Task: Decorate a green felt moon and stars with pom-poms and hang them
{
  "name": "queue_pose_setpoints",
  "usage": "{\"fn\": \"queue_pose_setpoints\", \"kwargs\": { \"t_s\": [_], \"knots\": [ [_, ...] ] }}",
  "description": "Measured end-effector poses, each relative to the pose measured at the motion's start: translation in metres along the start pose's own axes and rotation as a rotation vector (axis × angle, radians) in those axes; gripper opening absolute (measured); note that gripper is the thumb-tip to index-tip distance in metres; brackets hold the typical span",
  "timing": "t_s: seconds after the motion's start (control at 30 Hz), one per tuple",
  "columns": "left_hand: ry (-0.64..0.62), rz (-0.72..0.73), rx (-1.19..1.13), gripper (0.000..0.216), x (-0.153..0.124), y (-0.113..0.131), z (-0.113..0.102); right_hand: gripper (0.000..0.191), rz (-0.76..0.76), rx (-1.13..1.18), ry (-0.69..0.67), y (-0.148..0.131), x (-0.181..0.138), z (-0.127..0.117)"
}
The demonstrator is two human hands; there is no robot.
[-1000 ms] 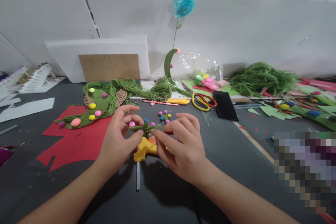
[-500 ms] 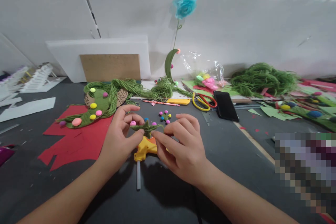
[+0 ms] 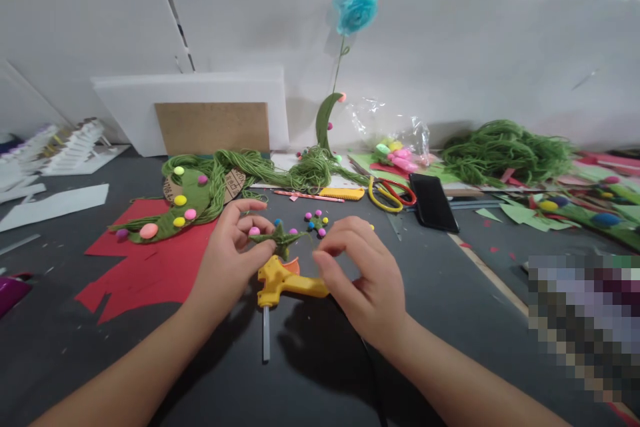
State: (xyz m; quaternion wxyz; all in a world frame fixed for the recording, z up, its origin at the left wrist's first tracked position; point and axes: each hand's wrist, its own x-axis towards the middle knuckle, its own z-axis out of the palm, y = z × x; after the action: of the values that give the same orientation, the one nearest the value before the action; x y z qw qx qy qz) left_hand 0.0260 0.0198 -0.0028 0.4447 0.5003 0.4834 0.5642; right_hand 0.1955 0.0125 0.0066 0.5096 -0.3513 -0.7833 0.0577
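At the centre of the frame, a crafter's left hand (image 3: 227, 260) pinches a green star (image 3: 280, 238) dotted with pompoms (image 3: 254, 231) just above a yellow glue gun (image 3: 285, 280) on the dark table (image 3: 450, 293), while the right hand (image 3: 367, 280) curls beside it, its grip impossible to tell.
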Motion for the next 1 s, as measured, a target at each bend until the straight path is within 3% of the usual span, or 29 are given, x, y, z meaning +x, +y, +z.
{"fn": "queue_pose_setpoints", "kwargs": {
  "t_s": [0.1, 0.37, 0.5, 0.63, 0.8, 1.0],
  "knots": [
    [-0.007, -0.047, -0.065, 0.040, 0.001, -0.001, 0.000, 0.016, 0.074, -0.024, 0.009, 0.003, 0.001, 0.004],
    [-0.025, -0.153, -0.128, 0.042, 0.002, -0.001, 0.000, 0.022, -0.024, -0.038, -0.099, 0.006, -0.004, 0.006],
    [-0.018, -0.199, -0.176, 0.041, 0.005, -0.001, -0.001, 0.013, 0.149, -0.006, -0.073, 0.012, -0.002, 0.006],
    [0.022, -0.214, -0.217, 0.040, 0.013, -0.003, -0.009, 0.017, 0.331, 0.101, -0.016, 0.026, 0.002, 0.008],
    [0.091, -0.199, -0.238, 0.037, 0.029, -0.005, -0.022, 0.016, 0.511, 0.231, -0.115, 0.044, 0.004, 0.014],
    [0.050, -0.204, -0.056, 0.036, 0.043, -0.008, -0.021, 0.016, 0.494, 0.225, -0.142, 0.046, 0.004, 0.013]
  ]
}}
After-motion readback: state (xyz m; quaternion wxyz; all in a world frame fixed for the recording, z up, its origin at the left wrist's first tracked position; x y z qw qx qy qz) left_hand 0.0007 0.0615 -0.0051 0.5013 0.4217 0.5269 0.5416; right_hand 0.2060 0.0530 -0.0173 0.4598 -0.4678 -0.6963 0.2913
